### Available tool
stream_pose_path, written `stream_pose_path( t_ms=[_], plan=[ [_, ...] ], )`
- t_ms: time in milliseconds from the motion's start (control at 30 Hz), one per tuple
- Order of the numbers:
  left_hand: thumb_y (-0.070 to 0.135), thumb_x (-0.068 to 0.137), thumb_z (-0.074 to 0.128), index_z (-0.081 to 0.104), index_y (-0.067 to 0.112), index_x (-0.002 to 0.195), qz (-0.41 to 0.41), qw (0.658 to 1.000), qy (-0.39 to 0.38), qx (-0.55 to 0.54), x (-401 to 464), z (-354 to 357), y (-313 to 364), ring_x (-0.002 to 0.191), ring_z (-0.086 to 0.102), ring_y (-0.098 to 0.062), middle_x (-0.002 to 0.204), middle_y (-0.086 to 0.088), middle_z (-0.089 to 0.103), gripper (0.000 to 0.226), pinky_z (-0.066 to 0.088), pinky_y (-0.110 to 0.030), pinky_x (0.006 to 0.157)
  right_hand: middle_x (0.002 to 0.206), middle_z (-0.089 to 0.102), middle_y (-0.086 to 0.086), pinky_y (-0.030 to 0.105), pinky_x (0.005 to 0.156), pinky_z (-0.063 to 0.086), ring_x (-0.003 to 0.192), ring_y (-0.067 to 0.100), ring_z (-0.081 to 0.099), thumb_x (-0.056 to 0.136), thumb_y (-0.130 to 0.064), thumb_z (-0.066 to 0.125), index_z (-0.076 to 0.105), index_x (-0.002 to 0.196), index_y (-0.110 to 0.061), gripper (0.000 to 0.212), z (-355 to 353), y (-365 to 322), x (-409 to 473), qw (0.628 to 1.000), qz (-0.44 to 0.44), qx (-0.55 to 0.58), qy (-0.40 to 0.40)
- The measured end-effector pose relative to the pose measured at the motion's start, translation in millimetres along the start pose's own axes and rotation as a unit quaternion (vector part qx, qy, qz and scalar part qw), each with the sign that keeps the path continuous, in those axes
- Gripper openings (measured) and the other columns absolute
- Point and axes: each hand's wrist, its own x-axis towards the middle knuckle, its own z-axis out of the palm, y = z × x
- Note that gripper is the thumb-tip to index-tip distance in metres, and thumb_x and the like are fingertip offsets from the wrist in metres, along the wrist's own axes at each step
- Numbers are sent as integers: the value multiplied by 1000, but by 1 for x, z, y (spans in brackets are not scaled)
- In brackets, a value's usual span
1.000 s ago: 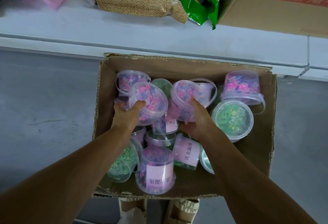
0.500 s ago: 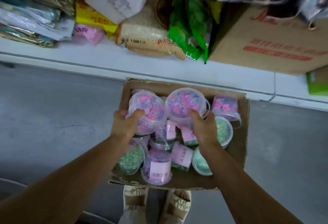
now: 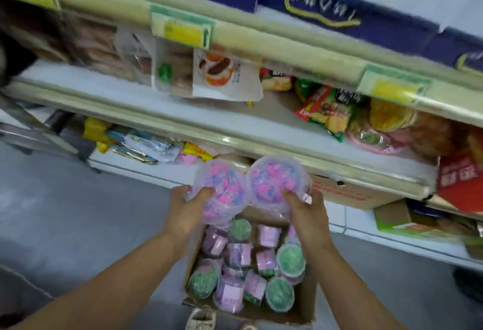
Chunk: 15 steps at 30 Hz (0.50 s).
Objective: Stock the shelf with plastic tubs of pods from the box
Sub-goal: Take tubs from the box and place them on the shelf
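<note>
Head view: left hand (image 3: 187, 209) grips left tub (image 3: 222, 192), right hand (image 3: 307, 212) grips right tub (image 3: 274, 182), fingers curled round walls. Both at frame centre, touching side by side above box (image 3: 304, 303), lids tilted toward camera, axes leaning away toward shelf (image 3: 235, 123). More tubs lie jumbled in box.

Bare forearms, no sleeves; beige shoe (image 3: 201, 319) on one foot.

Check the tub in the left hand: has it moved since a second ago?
Yes. The left hand has lifted its pink tub up out of the cardboard box; earlier it lay among the tubs inside, now it is above the box's far edge, toward the shelf.
</note>
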Motion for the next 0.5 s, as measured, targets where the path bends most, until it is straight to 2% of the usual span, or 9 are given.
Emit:
stream_pose_path(
  t_ms=[33, 100, 133, 233, 300, 433, 500],
  plan=[
    [54, 39, 68, 41, 22, 116, 7, 1000, 0, -5, -13, -6, 18, 100, 56, -22, 112, -4, 53, 88, 47, -40, 92, 122, 58, 1, 41, 94, 47, 110, 23, 58, 76, -46, 69, 40, 134, -23, 69, -4, -19, -13, 1000, -11, 10, -3],
    [48, 43, 69, 42, 22, 115, 29, 999, -12, -23, -39, -17, 52, 97, 57, -23, 112, -7, 55, 81, 46, -39, 89, 119, 61, 0, 45, 93, 49, 105, 20, 61, 64, -52, 68, 45, 129, -24, 74, -11, -57, -38, 999, -32, 23, -5],
    [47, 46, 69, 43, 22, 116, 41, 999, -18, -28, -52, -22, 67, 95, 58, -23, 113, -8, 56, 79, 47, -38, 86, 117, 62, 2, 46, 92, 50, 102, 20, 61, 64, -50, 68, 47, 126, -22, 71, -16, -75, -49, 999, -45, 29, -6],
    [55, 37, 68, 45, 22, 118, 82, 996, -13, -20, -86, -39, 110, 100, 59, -24, 115, -8, 57, 91, 49, -41, 92, 116, 61, 4, 45, 90, 50, 99, 20, 61, 80, -34, 70, 47, 125, -18, 53, -30, -123, -78, 995, -79, 53, -14],
    [59, 36, 65, 46, 24, 118, 105, 994, -11, -11, -110, -51, 137, 100, 59, -24, 114, -6, 55, 91, 48, -43, 94, 113, 62, 3, 45, 89, 51, 97, 18, 62, 82, -32, 69, 46, 125, -20, 50, -38, -149, -96, 992, -98, 70, -28],
    [52, 44, 70, 46, 23, 117, 152, 987, -36, -31, -157, -69, 184, 83, 60, -22, 108, -5, 56, 83, 50, -36, 74, 104, 65, 0, 37, 78, 52, 91, 17, 65, 81, -31, 68, 51, 117, -25, 40, -56, -196, -129, 985, -145, 85, -44],
    [48, 52, 71, 46, 23, 117, 164, 985, -37, -47, -174, -76, 203, 81, 61, -24, 105, -6, 56, 74, 50, -39, 79, 102, 65, 4, 39, 82, 52, 91, 19, 65, 82, -31, 67, 51, 115, -23, 38, -64, -220, -143, 980, -171, 82, -55]
  ],
)
